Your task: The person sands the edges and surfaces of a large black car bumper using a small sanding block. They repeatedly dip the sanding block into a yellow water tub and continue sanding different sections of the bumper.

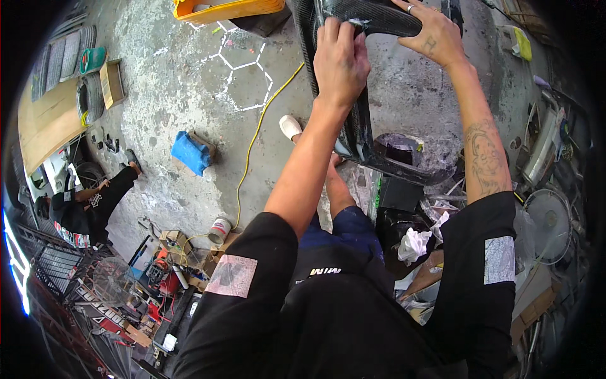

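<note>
A large glossy black carbon-fibre frame (385, 24), shaped like a car body panel, stands before me with an open middle. My left hand (342, 63) is closed, its curled fingers pressed on the upper left part of the frame. Whatever those fingers hold, if anything, is hidden; a small whitish smear shows beside them. Farther right, my right hand (434, 36), with a ring on one finger, grips the frame's top bar, thumb on the near edge and fingers over the far side.
A yellow cable (257, 129) crosses the floor left of my feet. Left of it sits a blue-covered block (191, 153). A yellow tub (227, 9) stands beyond. Crumpled white paper (414, 245) and clutter lie at right. Another person (88, 205) sits far left near tyres.
</note>
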Available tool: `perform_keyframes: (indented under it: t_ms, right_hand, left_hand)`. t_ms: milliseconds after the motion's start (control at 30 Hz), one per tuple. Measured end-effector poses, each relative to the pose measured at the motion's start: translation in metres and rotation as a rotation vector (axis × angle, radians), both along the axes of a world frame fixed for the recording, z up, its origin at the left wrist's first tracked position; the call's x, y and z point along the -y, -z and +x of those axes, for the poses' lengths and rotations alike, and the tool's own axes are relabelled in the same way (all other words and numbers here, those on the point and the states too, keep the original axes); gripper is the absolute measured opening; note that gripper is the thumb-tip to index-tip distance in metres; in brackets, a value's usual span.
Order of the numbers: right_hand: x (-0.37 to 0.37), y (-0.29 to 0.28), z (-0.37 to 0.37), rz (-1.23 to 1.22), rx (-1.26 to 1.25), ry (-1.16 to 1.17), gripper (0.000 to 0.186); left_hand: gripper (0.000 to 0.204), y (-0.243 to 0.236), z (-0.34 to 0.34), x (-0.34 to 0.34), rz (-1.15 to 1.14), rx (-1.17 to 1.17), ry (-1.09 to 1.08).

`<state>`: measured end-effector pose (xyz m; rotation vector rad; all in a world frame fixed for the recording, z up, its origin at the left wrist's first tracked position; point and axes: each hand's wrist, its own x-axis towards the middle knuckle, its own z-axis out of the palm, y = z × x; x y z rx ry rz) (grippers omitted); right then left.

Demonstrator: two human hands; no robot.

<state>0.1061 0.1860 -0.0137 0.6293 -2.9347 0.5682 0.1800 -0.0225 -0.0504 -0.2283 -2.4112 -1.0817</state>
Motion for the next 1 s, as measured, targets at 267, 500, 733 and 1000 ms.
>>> perform_keyframes:
  t_ms: [267, 500, 733, 1000]
  right_hand:
    - [0.0, -0.005, -0.005, 0.027, -0.042, 0.023, 0.086]
    - [0.005, 0.009, -0.011, -0.085, 0.048, 0.004, 0.096]
    - [-0.009, 0.021, -0.016, 0.004, 0.087, 0.06, 0.092]
    - [-0.01, 0.025, -0.016, -0.061, 0.019, -0.035, 0.092]
  left_hand:
    - [0.014, -0.011, -0.021, -0.001, -0.007, -0.035, 0.012]
    - [0.024, -0.01, 0.018, 0.016, 0.034, 0.026, 0.045]
    - [0.021, -0.01, 0.045, 0.01, 0.072, 0.203, 0.05]
    - [0.024, 0.0, 0.028, 0.012, 0.129, 0.028, 0.021]
